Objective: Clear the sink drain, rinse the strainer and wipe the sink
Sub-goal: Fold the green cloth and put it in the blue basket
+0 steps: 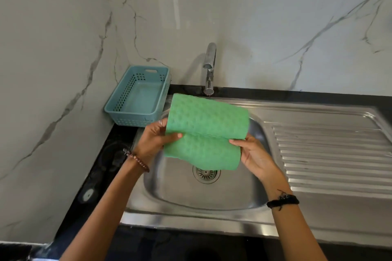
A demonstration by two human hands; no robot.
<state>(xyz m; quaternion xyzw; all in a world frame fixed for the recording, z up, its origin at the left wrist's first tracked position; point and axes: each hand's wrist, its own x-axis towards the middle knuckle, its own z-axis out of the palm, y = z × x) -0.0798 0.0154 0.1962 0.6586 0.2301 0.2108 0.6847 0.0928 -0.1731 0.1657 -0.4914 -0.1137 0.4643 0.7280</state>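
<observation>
Two hands hold one green cloth (206, 131) above the sink (191, 197): our left hand (157, 140) pinches its left edge, our right hand (252, 154) pinches its right edge, and the cloth folds between them. Its lower edge hides part of the one strainer (206, 175) seated in the drain. Behind stands one tap (209, 68); one empty blue basket (139, 96) sits on the dark surface (101, 167) at the left.

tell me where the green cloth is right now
Head view, centre: the green cloth is held by both hands above the sink basin, just below the tap.
</observation>
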